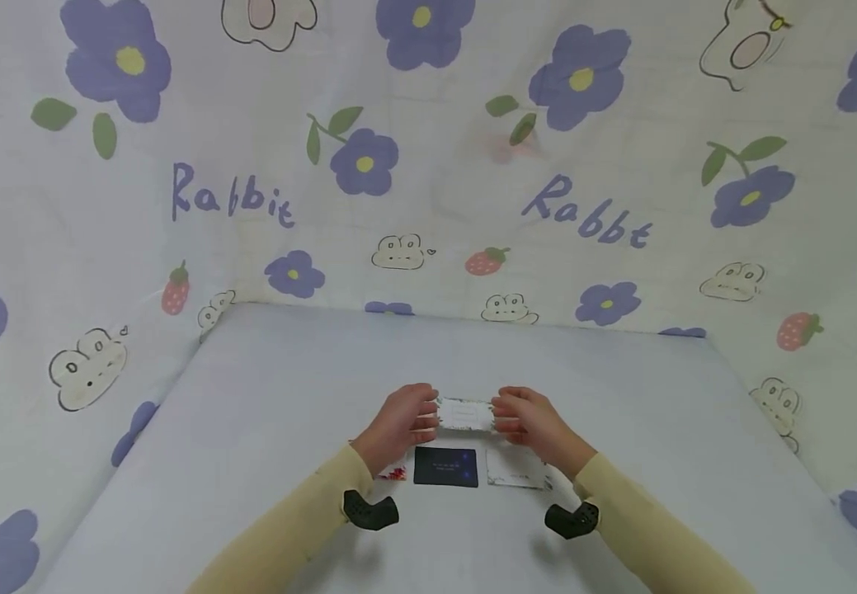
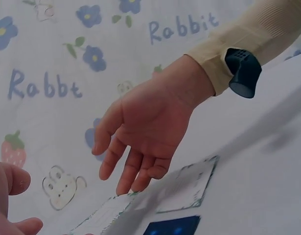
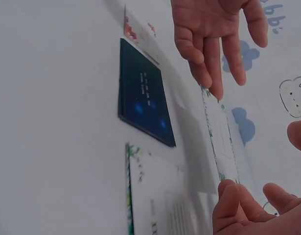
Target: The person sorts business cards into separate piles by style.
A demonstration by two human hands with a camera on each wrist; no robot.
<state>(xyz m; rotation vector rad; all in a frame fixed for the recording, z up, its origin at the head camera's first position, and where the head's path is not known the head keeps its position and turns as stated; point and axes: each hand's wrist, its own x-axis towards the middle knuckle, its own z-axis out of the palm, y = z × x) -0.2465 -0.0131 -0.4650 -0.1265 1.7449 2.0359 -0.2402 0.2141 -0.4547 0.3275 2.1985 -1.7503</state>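
A white card with a leafy green border (image 1: 465, 414) lies between the two hands, beyond a row of other cards. My left hand (image 1: 402, 425) is at its left end, with extended fingertips touching or very near the edge. At the opposite end is my right hand (image 1: 535, 425), its fingertips touching the card and its thumb held apart. In the right wrist view, the left hand (image 3: 211, 39) has loosely straight fingers, and the right hand (image 3: 258, 213) shows at the bottom. Whether the card is lifted I cannot tell.
Nearer than the hands lie a dark blue card (image 1: 446, 467), a white leafy-edged card (image 1: 513, 469) and a white card with red flowers (image 3: 140, 32), partly hidden by the left hand in the head view. A flower-and-rabbit-print cloth (image 1: 443, 198) encloses the white table (image 1: 250, 396).
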